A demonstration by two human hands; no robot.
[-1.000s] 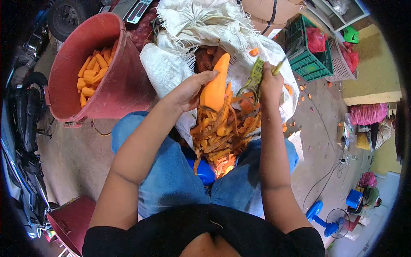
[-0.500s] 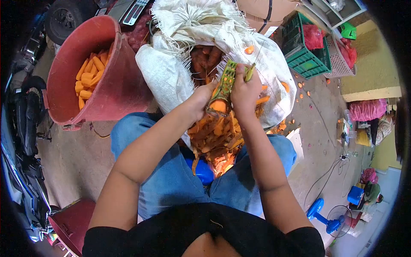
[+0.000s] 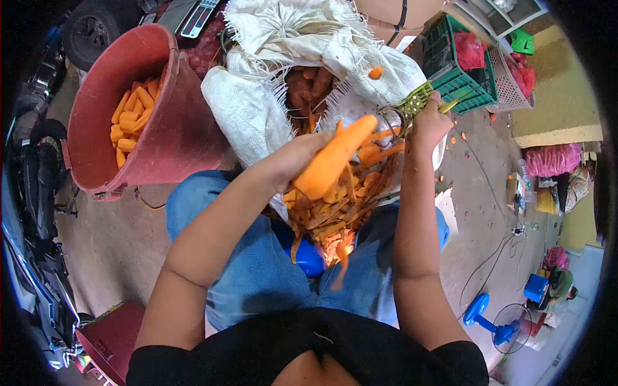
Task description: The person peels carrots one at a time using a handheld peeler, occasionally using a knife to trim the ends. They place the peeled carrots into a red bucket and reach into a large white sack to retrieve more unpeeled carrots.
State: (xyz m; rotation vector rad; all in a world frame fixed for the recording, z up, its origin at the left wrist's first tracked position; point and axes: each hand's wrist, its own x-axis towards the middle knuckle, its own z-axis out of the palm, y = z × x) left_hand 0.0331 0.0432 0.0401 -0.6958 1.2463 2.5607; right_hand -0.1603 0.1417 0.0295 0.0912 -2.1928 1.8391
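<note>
My left hand (image 3: 291, 156) grips a large peeled orange carrot (image 3: 335, 156), held tilted with its tip pointing up and right. My right hand (image 3: 430, 122) holds a green peeler (image 3: 412, 101) just right of the carrot's tip. Under both hands a heap of orange peelings (image 3: 335, 209) lies between my knees in blue jeans. Behind the hands an open white sack (image 3: 270, 103) shows unpeeled brownish carrots (image 3: 308, 87).
A red tub (image 3: 161, 122) with peeled carrots (image 3: 132, 116) stands at the left. A green crate (image 3: 460, 64) and white basket sit at the upper right. A blue fan (image 3: 489, 318) is on the floor at lower right; a motorbike stands along the left edge.
My right hand has swung the peeler away to the right, off the carrot. The left hand has turned the carrot so its full length shows, and a peeling strip falls over my lap.
</note>
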